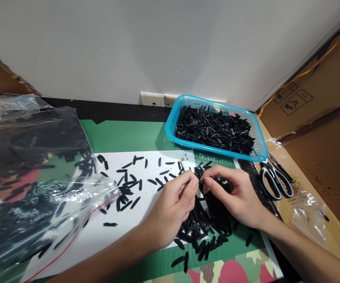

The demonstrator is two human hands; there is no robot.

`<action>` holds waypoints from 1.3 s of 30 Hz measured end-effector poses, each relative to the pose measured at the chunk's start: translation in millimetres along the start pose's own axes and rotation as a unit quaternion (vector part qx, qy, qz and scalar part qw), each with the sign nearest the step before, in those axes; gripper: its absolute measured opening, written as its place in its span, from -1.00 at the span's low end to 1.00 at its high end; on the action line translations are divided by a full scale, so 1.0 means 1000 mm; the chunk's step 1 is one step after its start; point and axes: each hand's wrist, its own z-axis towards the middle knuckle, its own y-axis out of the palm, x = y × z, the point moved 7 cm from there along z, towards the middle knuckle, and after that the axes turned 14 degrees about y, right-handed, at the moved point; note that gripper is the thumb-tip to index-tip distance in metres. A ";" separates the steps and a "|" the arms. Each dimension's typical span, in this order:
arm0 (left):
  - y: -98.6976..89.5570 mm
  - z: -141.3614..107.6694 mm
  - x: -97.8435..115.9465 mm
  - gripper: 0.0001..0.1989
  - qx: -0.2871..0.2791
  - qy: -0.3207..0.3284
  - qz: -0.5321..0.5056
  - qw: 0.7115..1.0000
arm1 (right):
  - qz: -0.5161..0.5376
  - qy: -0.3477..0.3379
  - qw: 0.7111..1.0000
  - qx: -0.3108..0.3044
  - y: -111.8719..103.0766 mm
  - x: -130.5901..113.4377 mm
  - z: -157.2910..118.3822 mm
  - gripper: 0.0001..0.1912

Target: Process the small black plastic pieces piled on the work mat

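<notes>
Clear plastic bag [54, 200], nearest at the left, held a quantity of black pieces. Behind the hands, a blue basket [171, 124] stood at the back of the green mat [122, 135], well filled with similar pieces. I observed the person's left hand [176, 204] and right hand [239, 196] pinched together on one small black piece [202, 182], above a loose pile [196, 220].
</notes>
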 end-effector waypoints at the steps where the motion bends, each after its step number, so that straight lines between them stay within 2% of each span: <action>1: 0.000 0.000 0.000 -0.58 0.003 -0.002 -0.001 1.000 | -0.003 -0.002 1.000 -0.005 0.001 0.000 0.000 -0.82; 7: -0.001 -0.001 0.000 -0.58 0.008 -0.002 -0.002 1.000 | -0.040 -0.039 0.998 -0.009 0.001 -0.005 -0.003 -0.86; 13: -0.004 0.000 0.000 -0.61 0.004 0.010 0.037 0.999 | -0.151 -0.176 0.973 0.013 0.006 -0.015 -0.010 -0.83; 16: -0.005 -0.001 0.000 -0.62 0.004 0.011 0.050 0.999 | -0.155 -0.203 0.967 0.013 0.007 -0.015 -0.012 -0.82; 23: -0.004 -0.002 0.000 -0.61 -0.004 0.013 0.057 0.998 | -0.153 -0.197 0.968 0.034 0.008 -0.014 -0.014 -0.80; 31: -0.004 0.001 0.000 -0.54 0.023 0.008 0.006 1.000 | -0.084 -0.114 0.989 0.049 -0.004 -0.010 -0.010 -0.87; 36: -0.004 0.001 0.000 -0.54 0.027 0.010 -0.006 1.000 | -0.074 -0.144 0.985 0.058 -0.003 -0.013 -0.013 -0.94; 39: -0.004 0.001 -0.001 -0.53 0.029 0.008 -0.008 1.000 | -0.075 -0.189 0.977 0.071 -0.003 -0.014 -0.016 -0.90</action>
